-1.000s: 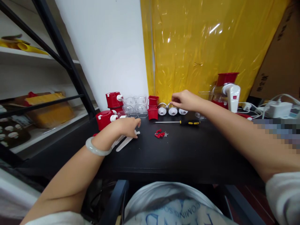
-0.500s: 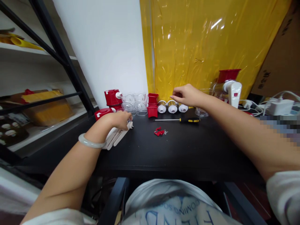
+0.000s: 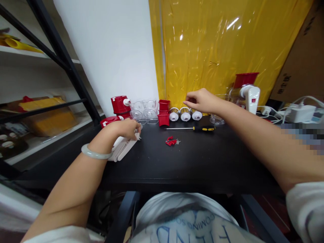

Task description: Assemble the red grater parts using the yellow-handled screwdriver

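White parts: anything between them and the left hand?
Nothing visible: the left hand is at the far end of the white parts. The red pieces and screwdriver lie to the right, out of the way.

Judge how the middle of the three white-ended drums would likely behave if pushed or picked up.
The middle drum would probably roll sideways if nudged, since it lies with its round white end facing the camera. The left drum and right drum sit close, so would likely check it. Its cylindrical, rigid-looking shape suggests it should not squash.
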{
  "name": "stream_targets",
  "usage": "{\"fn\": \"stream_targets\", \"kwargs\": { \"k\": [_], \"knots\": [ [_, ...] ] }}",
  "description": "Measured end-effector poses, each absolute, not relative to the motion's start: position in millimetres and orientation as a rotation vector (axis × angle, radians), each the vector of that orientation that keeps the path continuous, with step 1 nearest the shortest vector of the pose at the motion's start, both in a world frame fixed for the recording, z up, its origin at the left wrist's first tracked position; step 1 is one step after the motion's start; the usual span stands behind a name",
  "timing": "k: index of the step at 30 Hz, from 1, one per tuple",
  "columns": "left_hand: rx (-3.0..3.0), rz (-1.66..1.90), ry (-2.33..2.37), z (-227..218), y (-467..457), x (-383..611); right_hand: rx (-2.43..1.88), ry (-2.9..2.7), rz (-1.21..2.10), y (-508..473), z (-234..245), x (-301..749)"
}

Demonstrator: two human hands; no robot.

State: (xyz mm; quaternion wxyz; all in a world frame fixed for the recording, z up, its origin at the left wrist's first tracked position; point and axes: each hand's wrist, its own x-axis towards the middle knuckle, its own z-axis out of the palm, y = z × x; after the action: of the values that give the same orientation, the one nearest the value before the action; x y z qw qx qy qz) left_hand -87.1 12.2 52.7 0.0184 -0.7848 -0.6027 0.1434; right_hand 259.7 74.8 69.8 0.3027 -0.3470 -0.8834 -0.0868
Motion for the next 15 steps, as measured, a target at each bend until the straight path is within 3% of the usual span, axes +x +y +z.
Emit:
{"fn": "stream_targets", "kwargs": {
  "k": [15],
  "knots": [
    [-2.51,0.456,-1.918,58.8,10.0,-89.8,-0.936,-2.36,-0.213,73.7,70.3,259.8]
  ]
}}
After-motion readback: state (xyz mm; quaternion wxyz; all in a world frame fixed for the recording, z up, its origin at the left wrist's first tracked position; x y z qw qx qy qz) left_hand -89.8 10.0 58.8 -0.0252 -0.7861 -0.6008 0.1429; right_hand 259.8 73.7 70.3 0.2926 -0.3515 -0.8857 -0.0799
